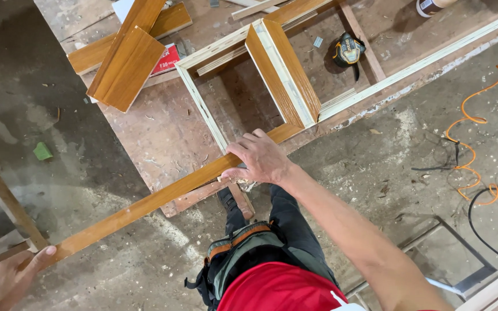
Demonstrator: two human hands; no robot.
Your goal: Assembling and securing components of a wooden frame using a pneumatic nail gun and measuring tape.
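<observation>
right hand (260, 158): gripping long wooden strip (145, 204) over the surface (162, 138) edge | left hand (4, 282): clasping the strip's lower-left end | strip: slanting across floor (376, 173), touching wooden frame (272, 69) corner

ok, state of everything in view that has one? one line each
left hand: gripping the end of the long wood strip
right hand: clasped over the strip by the bench edge
long wood strip: lifted at the left end, overhanging the bench
wood frame: flat on the bench
tape measure: lying inside the frame
orange cable: loose on the floor
</observation>
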